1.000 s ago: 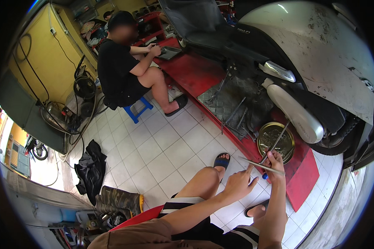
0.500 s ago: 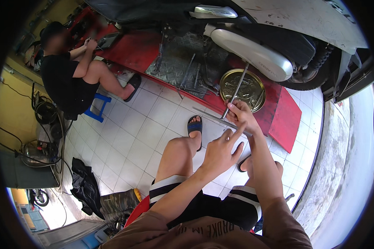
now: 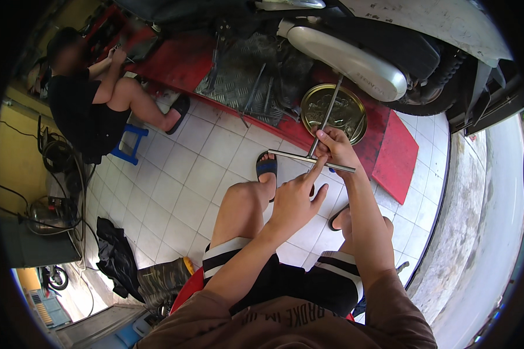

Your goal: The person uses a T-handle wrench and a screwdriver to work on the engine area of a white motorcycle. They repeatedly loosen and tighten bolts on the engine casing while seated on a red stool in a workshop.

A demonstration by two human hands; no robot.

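A long metal T-handle wrench (image 3: 330, 110) reaches from my hands to the lower edge of the silver engine cover (image 3: 349, 61) on a scooter. My right hand (image 3: 339, 150) is closed round its shaft, just beyond the crossbar. Below the crossbar is my left hand (image 3: 297, 199), with the index finger stretched out to the bar near its middle and the thumb held apart. That hand grips nothing. Whether the fingertip presses on the bar or only meets it, I cannot tell. Under the shaft lies a round gold-rimmed tray (image 3: 307, 100) with small parts in it that I cannot make out.
The scooter stands over a red platform (image 3: 399, 157) with a metal tread plate (image 3: 247, 61). Long tools (image 3: 255, 87) lie on the plate. At the left a person (image 3: 78, 99) in black sits on a blue stool (image 3: 129, 142). Dark clothing (image 3: 117, 256) lies on the tiled floor.
The crossbar has turned about the shaft and now shows sharply at a different slant. My left index finger has come up to the bar. The whole view has shifted slightly.
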